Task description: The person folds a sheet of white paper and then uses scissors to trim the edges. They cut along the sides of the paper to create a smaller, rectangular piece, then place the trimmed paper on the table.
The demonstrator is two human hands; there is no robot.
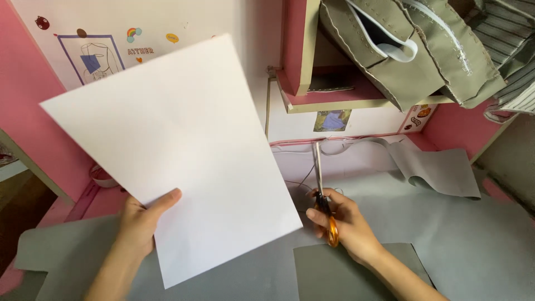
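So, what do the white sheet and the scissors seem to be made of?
The white sheet in the left hand looks like plain matte paper: thin, flat, stiff enough to stand up. The scissors in the right hand show grey, dull-shining blades, probably steel, and glossy orange handles, likely plastic.

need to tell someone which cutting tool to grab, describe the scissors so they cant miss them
Start at the big white paper sheet held up by the left hand; just past its right edge is the right hand over the grey cloth-covered table. The scissors are in it: orange handles, shut silver blades pointing away, the only orange thing there.
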